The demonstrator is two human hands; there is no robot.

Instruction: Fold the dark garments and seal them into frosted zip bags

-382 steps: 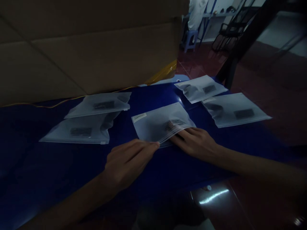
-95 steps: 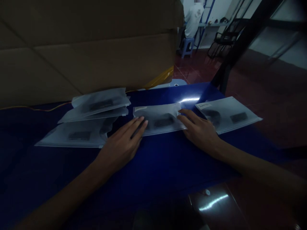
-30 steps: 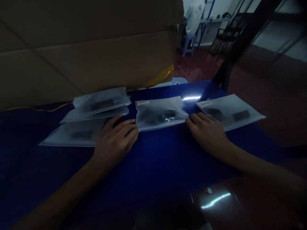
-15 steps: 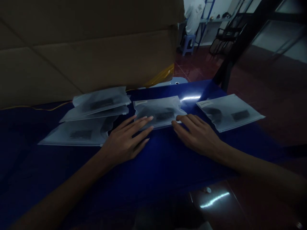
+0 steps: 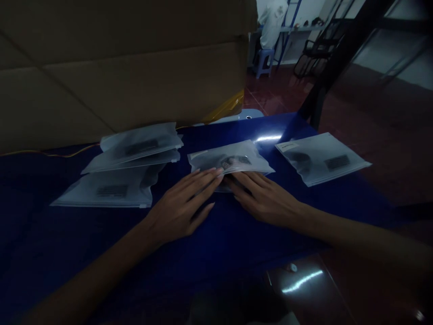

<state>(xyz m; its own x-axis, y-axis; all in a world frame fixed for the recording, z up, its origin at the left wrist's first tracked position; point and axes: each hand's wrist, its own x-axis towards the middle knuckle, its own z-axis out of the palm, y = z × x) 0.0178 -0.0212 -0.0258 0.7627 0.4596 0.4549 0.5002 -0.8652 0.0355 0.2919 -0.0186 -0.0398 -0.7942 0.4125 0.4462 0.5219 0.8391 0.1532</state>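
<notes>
A frosted zip bag [image 5: 237, 153] with a dark printed label lies on the blue table in front of me, its near edge raised. My left hand [image 5: 186, 203] is open, fingers stretched forward, and its fingertips touch the bag's near edge. From the right, my right hand [image 5: 264, 196] reaches with extended fingers under the lifted edge. Its fingertips are hidden there, and I cannot tell whether they are inside the bag or beneath it. To the left, several similar bags [image 5: 111, 189] overlap. One more frosted bag [image 5: 321, 160] lies flat to the right.
A large cardboard box [image 5: 142, 85] stands along the back of the blue table [image 5: 209, 248]. A thin yellow cord [image 5: 67, 155] runs by its base. Beyond are a dark metal post [image 5: 324, 85], a person in a light shirt [image 5: 271, 25], a blue stool [image 5: 264, 61] and a black chair [image 5: 314, 52].
My right hand has moved left, its fingers passing under the bag's near edge, which has lifted. The left hand's fingers have drawn closer together at that edge.
</notes>
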